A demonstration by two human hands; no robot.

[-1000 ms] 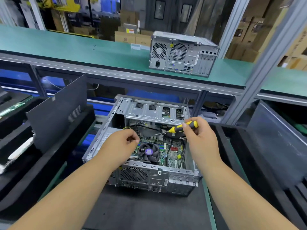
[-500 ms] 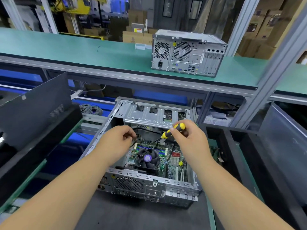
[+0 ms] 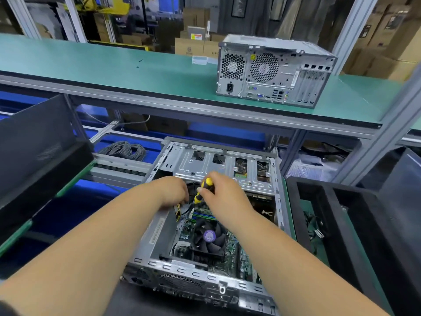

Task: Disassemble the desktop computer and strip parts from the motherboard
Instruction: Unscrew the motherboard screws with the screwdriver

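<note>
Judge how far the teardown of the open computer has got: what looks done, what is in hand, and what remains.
Done: the open case has its side panel off, exposing the inside. In hand: the right hand grips a yellow-and-black screwdriver while the left hand reaches into the cables beside it. Left: the cooler fan still sits on the motherboard, and a closed computer waits on the green shelf.

Open case (image 3: 159, 226) top gives access from above. Drive cage (image 3: 225, 164) roofs the far end; both hands (image 3: 173, 190) (image 3: 222, 193) crowd the gap below it, screwdriver (image 3: 204, 190) between them. Fan (image 3: 208, 237) stands mid-board, cables (image 3: 182, 209) left of it. Shelf (image 3: 136, 71) overhangs behind. Black bins (image 3: 337, 224) flank right, panel (image 3: 38, 137) left.
</note>
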